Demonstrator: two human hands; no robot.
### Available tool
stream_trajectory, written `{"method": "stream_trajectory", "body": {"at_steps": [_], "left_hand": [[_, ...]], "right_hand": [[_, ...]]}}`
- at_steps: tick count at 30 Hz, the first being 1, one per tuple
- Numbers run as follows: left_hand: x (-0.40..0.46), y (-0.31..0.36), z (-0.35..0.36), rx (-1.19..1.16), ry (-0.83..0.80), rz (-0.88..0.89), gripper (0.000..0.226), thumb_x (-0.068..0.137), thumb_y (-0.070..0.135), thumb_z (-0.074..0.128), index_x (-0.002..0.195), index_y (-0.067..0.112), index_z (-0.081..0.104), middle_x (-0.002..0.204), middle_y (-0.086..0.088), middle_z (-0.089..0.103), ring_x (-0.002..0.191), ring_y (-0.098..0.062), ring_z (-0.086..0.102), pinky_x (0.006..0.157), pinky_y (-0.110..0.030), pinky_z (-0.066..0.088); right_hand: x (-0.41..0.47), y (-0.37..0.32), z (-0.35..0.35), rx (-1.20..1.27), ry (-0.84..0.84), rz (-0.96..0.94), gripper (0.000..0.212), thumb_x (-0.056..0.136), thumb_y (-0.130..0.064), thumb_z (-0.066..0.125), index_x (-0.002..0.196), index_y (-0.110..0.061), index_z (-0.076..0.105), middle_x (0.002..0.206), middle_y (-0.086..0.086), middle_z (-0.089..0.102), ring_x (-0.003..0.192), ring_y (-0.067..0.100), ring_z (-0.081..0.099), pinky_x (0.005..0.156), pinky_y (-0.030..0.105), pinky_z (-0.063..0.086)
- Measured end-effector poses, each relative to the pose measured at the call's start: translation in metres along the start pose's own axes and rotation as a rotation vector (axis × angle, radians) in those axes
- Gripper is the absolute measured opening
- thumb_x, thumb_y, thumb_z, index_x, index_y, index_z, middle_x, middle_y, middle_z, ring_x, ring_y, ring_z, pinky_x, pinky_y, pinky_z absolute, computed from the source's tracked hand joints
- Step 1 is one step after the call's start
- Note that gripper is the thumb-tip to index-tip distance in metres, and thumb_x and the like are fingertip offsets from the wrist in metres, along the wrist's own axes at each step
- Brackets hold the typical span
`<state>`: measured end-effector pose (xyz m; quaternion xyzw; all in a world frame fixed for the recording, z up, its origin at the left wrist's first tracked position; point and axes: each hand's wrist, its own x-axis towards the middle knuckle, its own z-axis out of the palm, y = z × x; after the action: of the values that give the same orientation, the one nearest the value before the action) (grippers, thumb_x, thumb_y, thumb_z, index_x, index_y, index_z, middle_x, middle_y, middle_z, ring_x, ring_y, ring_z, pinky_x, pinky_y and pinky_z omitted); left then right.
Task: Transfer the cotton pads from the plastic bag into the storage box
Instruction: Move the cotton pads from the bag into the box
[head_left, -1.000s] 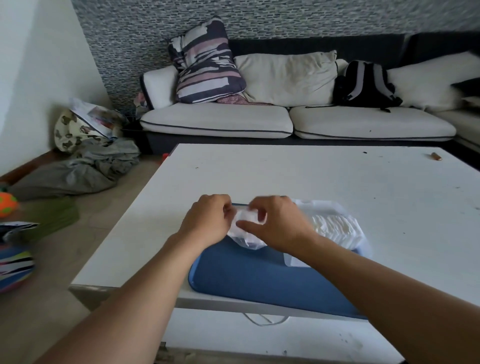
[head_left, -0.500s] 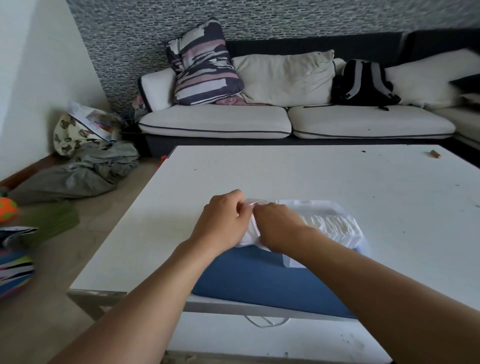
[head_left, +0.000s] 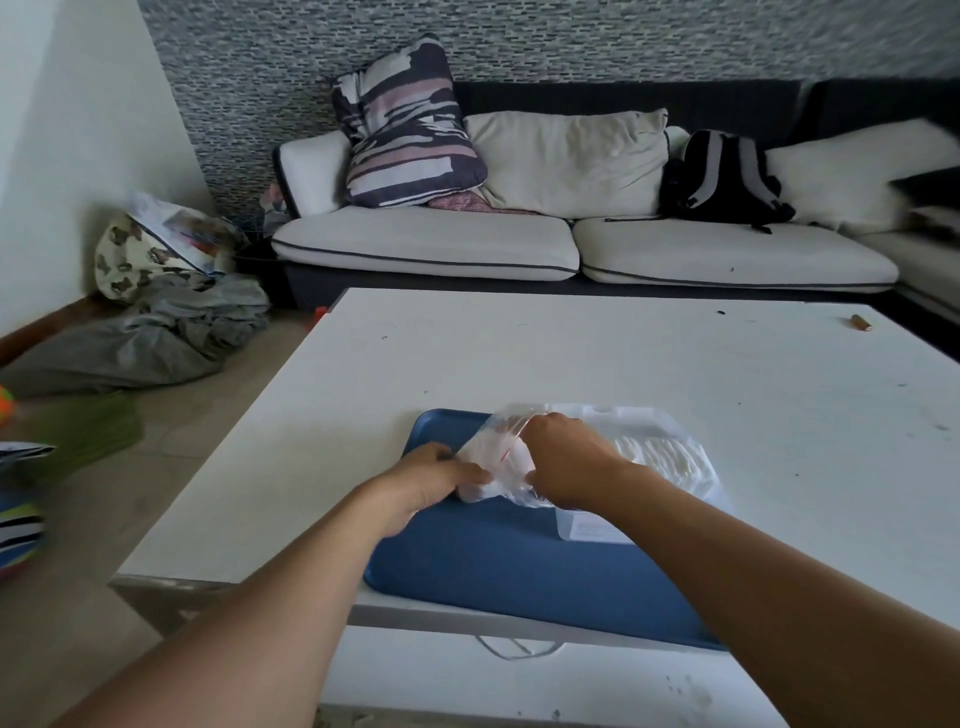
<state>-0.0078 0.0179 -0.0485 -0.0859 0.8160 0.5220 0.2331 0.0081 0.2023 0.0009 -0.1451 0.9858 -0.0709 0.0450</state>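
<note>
A clear plastic bag with a red seal line lies on a blue tray near the table's front edge. My left hand pinches the bag's left end. My right hand grips its right side, fingers partly hidden by the plastic. Just right of the hands a clear storage box stands on the tray with a row of white cotton pads inside. Whether pads are inside the bag I cannot tell.
The white table stretches away behind the tray, with a small brown object at its far right. A sofa with cushions and a black backpack stands beyond. Clothes and bags lie on the floor at left.
My hands have come apart and moved nearer, the left one sliding left and down. The bag is now stretched between them and the tray's far left corner shows.
</note>
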Motion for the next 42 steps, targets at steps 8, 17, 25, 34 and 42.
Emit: {"method": "stream_trajectory", "body": {"at_steps": [8, 17, 25, 34, 42], "left_hand": [[-0.016, 0.03, 0.0, -0.54, 0.039, -0.029, 0.069, 0.044, 0.009, 0.068, 0.113, 0.012, 0.069, 0.114, -0.011, 0.073, 0.103, -0.027, 0.069, 0.086, -0.04, 0.06], [-0.024, 0.027, -0.017, -0.528, 0.086, 0.02, 0.07, 0.034, 0.008, 0.065, 0.104, 0.008, 0.07, 0.102, -0.012, 0.071, 0.097, -0.029, 0.066, 0.09, -0.042, 0.059], [-0.021, 0.029, -0.018, -0.517, 0.106, 0.07, 0.075, 0.024, 0.013, 0.068, 0.099, 0.005, 0.068, 0.098, -0.015, 0.068, 0.094, -0.031, 0.065, 0.094, -0.051, 0.056], [-0.009, 0.023, -0.019, -0.456, 0.228, 0.123, 0.056, 0.059, 0.021, 0.078, 0.111, 0.013, 0.063, 0.112, -0.005, 0.071, 0.101, -0.02, 0.067, 0.09, -0.033, 0.054], [-0.004, 0.001, -0.021, -0.028, 0.432, 0.063, 0.041, 0.072, 0.009, 0.076, 0.107, 0.016, 0.056, 0.096, 0.003, 0.063, 0.095, -0.022, 0.061, 0.077, -0.03, 0.051]], "right_hand": [[0.0, 0.012, -0.016, 0.282, 0.089, -0.093, 0.041, 0.091, -0.008, 0.055, 0.129, -0.021, 0.063, 0.123, -0.003, 0.067, 0.104, 0.017, 0.061, 0.089, 0.026, 0.047], [0.0, 0.005, -0.013, 0.482, 0.135, -0.204, 0.019, 0.089, -0.017, 0.063, 0.103, -0.01, 0.075, 0.103, -0.004, 0.073, 0.092, 0.013, 0.064, 0.081, 0.024, 0.049], [0.0, -0.002, -0.017, 0.392, 0.147, -0.21, 0.019, 0.078, -0.031, 0.05, 0.059, -0.028, 0.053, 0.073, -0.008, 0.06, 0.072, 0.019, 0.056, 0.07, 0.034, 0.052], [-0.011, 0.002, -0.022, 0.213, 0.21, -0.133, 0.025, 0.073, -0.024, 0.069, 0.098, -0.026, 0.066, 0.098, -0.012, 0.06, 0.08, 0.024, 0.06, 0.07, 0.031, 0.049], [-0.037, 0.024, -0.047, 0.498, 0.335, -0.122, 0.031, 0.078, -0.02, 0.073, 0.103, -0.028, 0.055, 0.091, -0.004, 0.067, 0.079, 0.026, 0.063, 0.068, 0.043, 0.057]]}}
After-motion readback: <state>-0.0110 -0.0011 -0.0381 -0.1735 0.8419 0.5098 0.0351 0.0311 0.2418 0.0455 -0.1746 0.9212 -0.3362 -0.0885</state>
